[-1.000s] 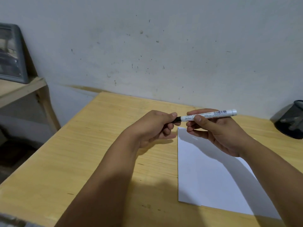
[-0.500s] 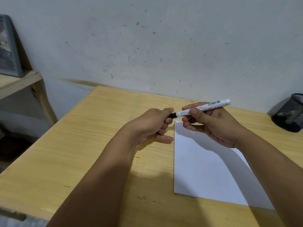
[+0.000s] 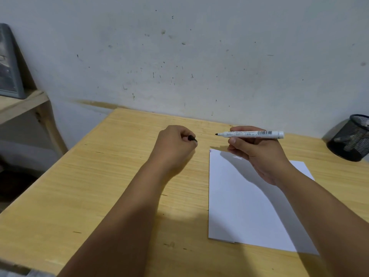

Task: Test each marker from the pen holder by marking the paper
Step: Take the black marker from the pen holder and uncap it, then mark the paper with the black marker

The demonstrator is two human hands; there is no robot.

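A barcode is seen on the uncapped marker [image 3: 252,134] gripped by the right hand [image 3: 257,154]; its print is unreadable; the black cap [image 3: 192,138] is enclosed in the left hand's [image 3: 173,148] fist

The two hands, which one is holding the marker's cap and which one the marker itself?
The left hand is closed around the black cap. The right hand holds the white marker, its tip bare, above the paper.

A white barrelled marker [image 3: 250,134], uncapped, black tip leftward, is held level in the right hand [image 3: 257,152] above the far edge of the white paper sheet [image 3: 245,206]. A black cap [image 3: 192,138] is enclosed in the left hand [image 3: 173,146], left of the sheet. A black mesh pen holder [image 3: 350,138] is seen right of the sheet.
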